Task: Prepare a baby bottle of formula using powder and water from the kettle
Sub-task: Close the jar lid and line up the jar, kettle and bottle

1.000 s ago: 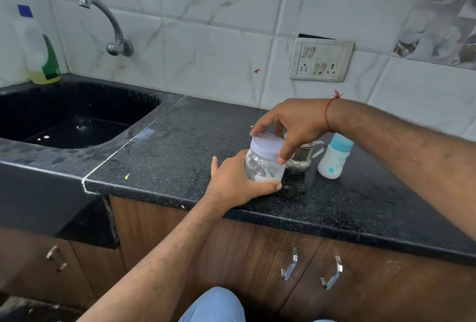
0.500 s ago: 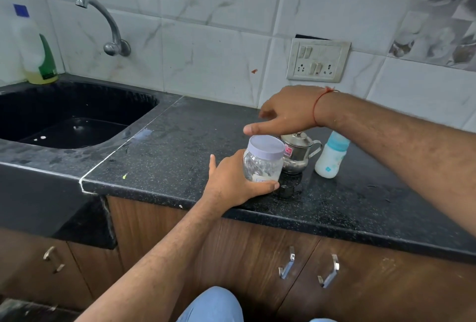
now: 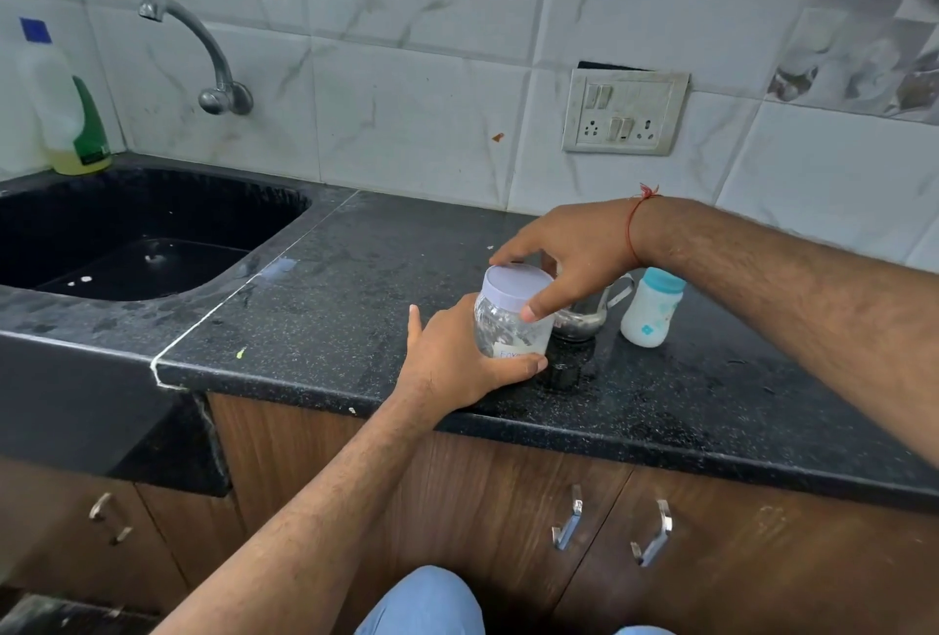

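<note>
Black countertop: clear jar, white powder at bottom, lid on. Left hand grips jar; right hand grasps lid.

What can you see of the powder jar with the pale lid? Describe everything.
The powder jar is small, round and clear, plastic by the look, with a pale lilac screw lid on top. A little white powder lies at its bottom, beside a partly hidden label. It stands upright near the front edge of the black counter. The left hand grips its body; the right hand holds the lid.
</note>
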`<state>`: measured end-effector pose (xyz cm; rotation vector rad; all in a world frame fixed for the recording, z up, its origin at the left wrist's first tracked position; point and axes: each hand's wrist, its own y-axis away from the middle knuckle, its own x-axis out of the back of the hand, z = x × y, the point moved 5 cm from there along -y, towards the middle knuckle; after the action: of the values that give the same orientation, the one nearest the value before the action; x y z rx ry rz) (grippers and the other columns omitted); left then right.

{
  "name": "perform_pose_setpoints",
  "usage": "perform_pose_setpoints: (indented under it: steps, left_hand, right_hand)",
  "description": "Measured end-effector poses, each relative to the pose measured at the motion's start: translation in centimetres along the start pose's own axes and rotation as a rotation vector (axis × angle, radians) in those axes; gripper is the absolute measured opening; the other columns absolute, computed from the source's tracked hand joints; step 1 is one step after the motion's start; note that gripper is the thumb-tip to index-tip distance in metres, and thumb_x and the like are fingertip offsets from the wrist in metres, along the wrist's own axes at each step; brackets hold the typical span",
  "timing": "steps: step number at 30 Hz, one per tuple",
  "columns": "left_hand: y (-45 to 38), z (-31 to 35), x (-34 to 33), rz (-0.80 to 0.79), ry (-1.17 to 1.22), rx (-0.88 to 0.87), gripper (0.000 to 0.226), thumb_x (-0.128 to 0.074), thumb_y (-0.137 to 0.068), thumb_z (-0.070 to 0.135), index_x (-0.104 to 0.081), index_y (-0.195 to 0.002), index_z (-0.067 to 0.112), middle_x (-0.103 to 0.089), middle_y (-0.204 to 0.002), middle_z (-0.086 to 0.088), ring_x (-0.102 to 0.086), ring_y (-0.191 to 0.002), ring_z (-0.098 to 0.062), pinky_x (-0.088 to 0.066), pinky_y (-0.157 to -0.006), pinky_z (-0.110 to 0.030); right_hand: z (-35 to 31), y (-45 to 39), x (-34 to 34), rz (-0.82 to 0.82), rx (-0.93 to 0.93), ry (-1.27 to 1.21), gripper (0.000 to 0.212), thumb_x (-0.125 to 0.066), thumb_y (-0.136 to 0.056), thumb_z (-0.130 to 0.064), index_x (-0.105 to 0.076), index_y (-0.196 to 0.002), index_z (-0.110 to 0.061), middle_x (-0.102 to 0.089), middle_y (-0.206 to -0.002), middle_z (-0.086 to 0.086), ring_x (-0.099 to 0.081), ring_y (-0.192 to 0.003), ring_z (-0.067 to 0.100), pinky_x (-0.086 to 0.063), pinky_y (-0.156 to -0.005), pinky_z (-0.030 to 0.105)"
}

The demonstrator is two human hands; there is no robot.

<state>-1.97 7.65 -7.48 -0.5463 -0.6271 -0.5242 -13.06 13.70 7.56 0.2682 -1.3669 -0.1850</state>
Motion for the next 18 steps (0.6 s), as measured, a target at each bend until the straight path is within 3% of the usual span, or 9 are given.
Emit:
perform_pose_setpoints:
  steps: [5, 10, 13, 16, 18]
  left_hand:
    - [0.0, -0.1, -0.1, 0.036, -0.039, -0.015, 0.076, -0.077, -0.071, 0.085, -0.059, -0.127, 0.037, -0.073, -0.106, 0.022, -0.068, -0.119, -0.011, 0.004, -0.134, -0.059]
    - [0.0, 0.1, -0.2, 0.056, -0.071, -0.003, 0.076, -0.078, -0.072, 0.083, -0.058, -0.125, 0.033, -0.072, -0.101, 0.021, -0.07, -0.114, -0.012, 0.006, -0.134, -0.056]
    - [0.1, 0.1, -0.1, 0.051, -0.085, 0.011, 0.076, -0.076, -0.073, 0.084, -0.057, -0.126, 0.033, -0.073, -0.101, 0.02, -0.071, -0.115, -0.012, 0.008, -0.134, -0.057]
    - [0.0, 0.1, -0.1, 0.034, -0.084, 0.045, 0.079, -0.075, -0.073, 0.083, -0.056, -0.131, 0.032, -0.075, -0.108, 0.018, -0.07, -0.12, -0.015, 0.01, -0.132, -0.058]
    - [-0.1, 0.1, -0.1, 0.021, -0.084, 0.065, 0.081, -0.076, -0.073, 0.083, -0.056, -0.134, 0.034, -0.075, -0.114, 0.019, -0.069, -0.125, -0.015, 0.012, -0.131, -0.06]
  right_hand:
    - [0.1, -1.0, -0.2, 0.059, 0.029, 0.055, 0.059, -0.073, -0.086, -0.065, -0.066, -0.13, -0.025, -0.071, -0.116, -0.005, -0.066, -0.101, 0.017, -0.056, -0.093, 0.043]
    - [0.3, -0.9, -0.5, 0.103, 0.005, 0.014, 0.059, -0.072, -0.085, -0.068, -0.07, -0.125, -0.024, -0.074, -0.112, -0.003, -0.068, -0.101, 0.021, -0.057, -0.093, 0.046]
    - [0.0, -0.3, -0.8, 0.149, 0.004, 0.038, 0.06, -0.066, -0.089, -0.068, -0.066, -0.135, -0.03, -0.073, -0.123, -0.004, -0.067, -0.106, 0.02, -0.054, -0.097, 0.043]
    - [0.6, 0.7, -2.6, 0.245, -0.07, -0.013, 0.076, -0.057, -0.093, -0.072, -0.041, -0.159, -0.039, -0.055, -0.154, -0.006, -0.055, -0.135, 0.021, -0.044, -0.113, 0.041]
    - [0.9, 2.3, -4.4, 0.423, -0.148, -0.148, 0.08, -0.055, -0.092, -0.075, -0.029, -0.162, -0.045, -0.048, -0.16, -0.008, -0.048, -0.143, 0.019, -0.04, -0.117, 0.04]
